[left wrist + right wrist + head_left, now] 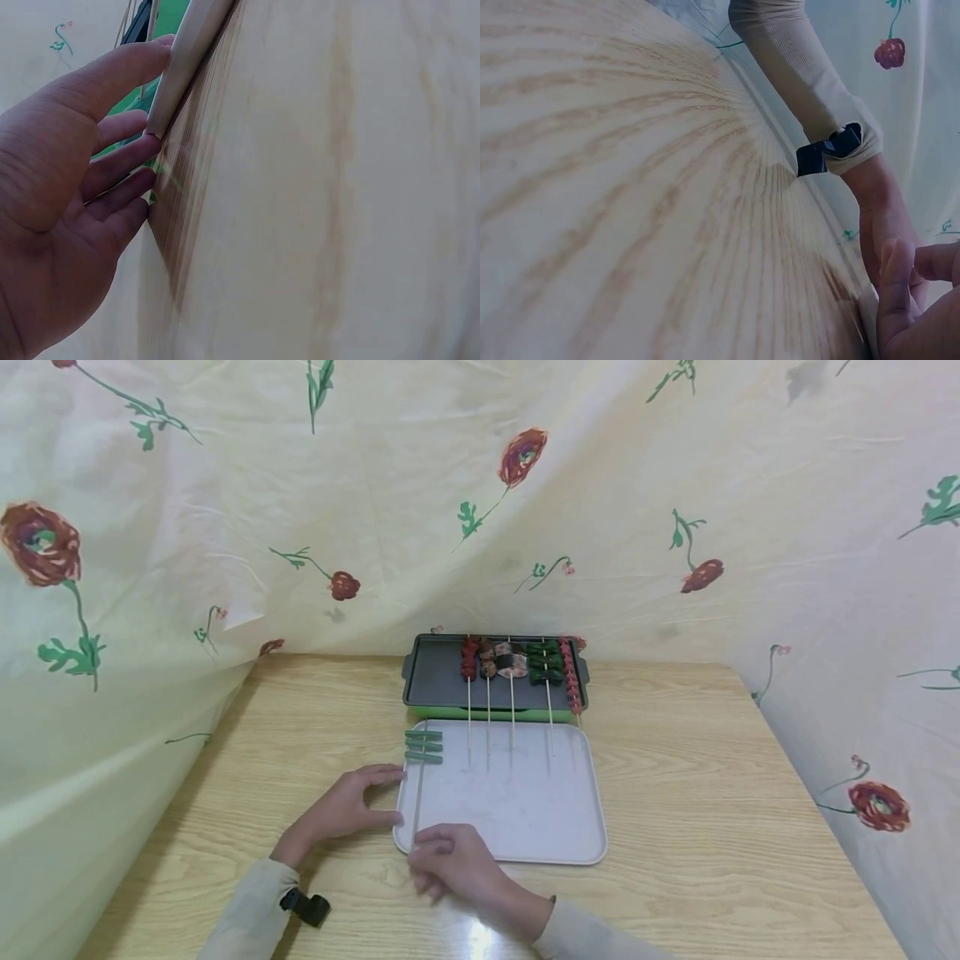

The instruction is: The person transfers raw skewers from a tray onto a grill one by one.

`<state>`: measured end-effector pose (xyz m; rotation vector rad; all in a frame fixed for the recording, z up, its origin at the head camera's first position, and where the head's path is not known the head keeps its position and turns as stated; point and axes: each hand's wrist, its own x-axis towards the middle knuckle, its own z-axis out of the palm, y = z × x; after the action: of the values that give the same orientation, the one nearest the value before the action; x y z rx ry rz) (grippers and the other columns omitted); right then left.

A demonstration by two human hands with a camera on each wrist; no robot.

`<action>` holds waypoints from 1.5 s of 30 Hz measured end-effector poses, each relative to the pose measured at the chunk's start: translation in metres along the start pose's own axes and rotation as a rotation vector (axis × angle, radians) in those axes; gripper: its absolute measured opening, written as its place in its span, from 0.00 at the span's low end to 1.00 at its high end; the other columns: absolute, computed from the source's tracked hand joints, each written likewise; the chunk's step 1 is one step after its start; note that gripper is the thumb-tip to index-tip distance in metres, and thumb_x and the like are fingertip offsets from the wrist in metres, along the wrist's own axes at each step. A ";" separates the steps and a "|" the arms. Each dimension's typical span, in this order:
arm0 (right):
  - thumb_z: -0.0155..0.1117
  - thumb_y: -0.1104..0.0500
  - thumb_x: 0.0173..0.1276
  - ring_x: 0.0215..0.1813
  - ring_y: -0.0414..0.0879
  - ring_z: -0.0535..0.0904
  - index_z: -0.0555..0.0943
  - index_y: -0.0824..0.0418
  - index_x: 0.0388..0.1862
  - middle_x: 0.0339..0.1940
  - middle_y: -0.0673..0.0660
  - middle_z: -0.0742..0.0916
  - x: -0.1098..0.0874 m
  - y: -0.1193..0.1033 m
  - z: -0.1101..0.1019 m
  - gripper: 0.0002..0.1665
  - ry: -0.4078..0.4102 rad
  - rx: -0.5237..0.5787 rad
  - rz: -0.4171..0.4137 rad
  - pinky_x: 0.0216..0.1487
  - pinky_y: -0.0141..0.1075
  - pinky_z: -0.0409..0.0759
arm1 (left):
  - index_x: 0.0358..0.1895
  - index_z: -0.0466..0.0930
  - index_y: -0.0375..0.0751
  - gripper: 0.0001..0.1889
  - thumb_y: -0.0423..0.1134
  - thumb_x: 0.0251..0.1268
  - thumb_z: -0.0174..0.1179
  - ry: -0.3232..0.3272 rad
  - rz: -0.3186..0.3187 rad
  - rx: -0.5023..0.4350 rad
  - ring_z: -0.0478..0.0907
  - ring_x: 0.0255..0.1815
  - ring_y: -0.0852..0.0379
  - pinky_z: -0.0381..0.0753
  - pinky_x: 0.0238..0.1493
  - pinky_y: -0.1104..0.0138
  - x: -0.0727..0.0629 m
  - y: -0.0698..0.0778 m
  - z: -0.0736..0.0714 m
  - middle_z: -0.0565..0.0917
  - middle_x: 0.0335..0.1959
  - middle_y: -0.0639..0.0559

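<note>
A white tray lies on the table in front of the person. Along its left side is a skewer with several green pieces, its bare stick pointing toward the person. My right hand is at the tray's near left corner, thumb and forefinger pinching the stick's lower end. At the tray's left rim, my left hand has its fingers and thumb spread apart, fingertips right at the edge. The left wrist view shows the fingers of this hand lightly bent beside the tray's rim.
Behind the tray stands a dark grill plate on a green base. Several skewers lie across it, among them red pieces, dark green pieces and a pink row. Their sticks reach over the tray. Flowered cloth hangs around the table.
</note>
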<state>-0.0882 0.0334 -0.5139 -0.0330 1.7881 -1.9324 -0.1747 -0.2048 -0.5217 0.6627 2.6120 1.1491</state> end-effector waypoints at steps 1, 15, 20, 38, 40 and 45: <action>0.72 0.63 0.64 0.23 0.43 0.83 0.81 0.69 0.54 0.32 0.62 0.90 0.001 0.000 -0.001 0.20 0.007 -0.008 0.000 0.23 0.34 0.87 | 0.69 0.77 0.48 0.39 0.58 0.55 0.76 0.001 0.000 -0.001 0.69 0.74 0.42 0.69 0.75 0.46 0.000 0.000 0.000 0.75 0.72 0.47; 0.72 0.66 0.63 0.19 0.41 0.79 0.83 0.70 0.47 0.26 0.58 0.89 -0.007 -0.007 -0.004 0.14 0.026 -0.090 -0.046 0.18 0.29 0.81 | 0.69 0.77 0.48 0.38 0.57 0.55 0.76 -0.003 0.001 -0.002 0.68 0.75 0.42 0.68 0.75 0.47 0.000 0.001 -0.001 0.75 0.72 0.47; 0.73 0.64 0.62 0.22 0.42 0.80 0.85 0.67 0.44 0.28 0.58 0.89 -0.017 -0.015 -0.005 0.13 0.023 -0.199 -0.104 0.20 0.30 0.81 | 0.69 0.78 0.48 0.38 0.57 0.55 0.76 0.000 -0.001 0.015 0.68 0.74 0.43 0.68 0.75 0.46 0.001 0.000 -0.001 0.75 0.72 0.47; 0.74 0.59 0.64 0.25 0.55 0.85 0.87 0.64 0.45 0.28 0.54 0.90 -0.023 -0.064 -0.019 0.13 0.017 -0.344 -0.233 0.27 0.42 0.88 | 0.68 0.78 0.49 0.37 0.57 0.56 0.76 -0.002 -0.009 0.000 0.68 0.75 0.44 0.69 0.75 0.47 0.001 0.000 -0.002 0.76 0.71 0.48; 0.74 0.59 0.64 0.26 0.55 0.86 0.87 0.63 0.46 0.28 0.54 0.90 -0.021 -0.071 -0.021 0.13 0.023 -0.336 -0.229 0.28 0.40 0.89 | 0.68 0.78 0.49 0.37 0.57 0.56 0.76 -0.004 -0.010 -0.004 0.69 0.75 0.44 0.69 0.75 0.47 0.001 0.000 -0.002 0.76 0.71 0.48; 0.73 0.60 0.65 0.30 0.57 0.87 0.87 0.65 0.46 0.29 0.57 0.91 -0.013 -0.085 -0.027 0.13 0.035 -0.311 -0.244 0.27 0.39 0.89 | 0.69 0.78 0.49 0.37 0.58 0.56 0.75 -0.014 -0.016 -0.004 0.68 0.75 0.43 0.69 0.75 0.47 0.001 0.001 -0.002 0.76 0.71 0.48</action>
<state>-0.1147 0.0638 -0.4338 -0.3403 2.1781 -1.7997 -0.1759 -0.2048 -0.5199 0.6458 2.5976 1.1406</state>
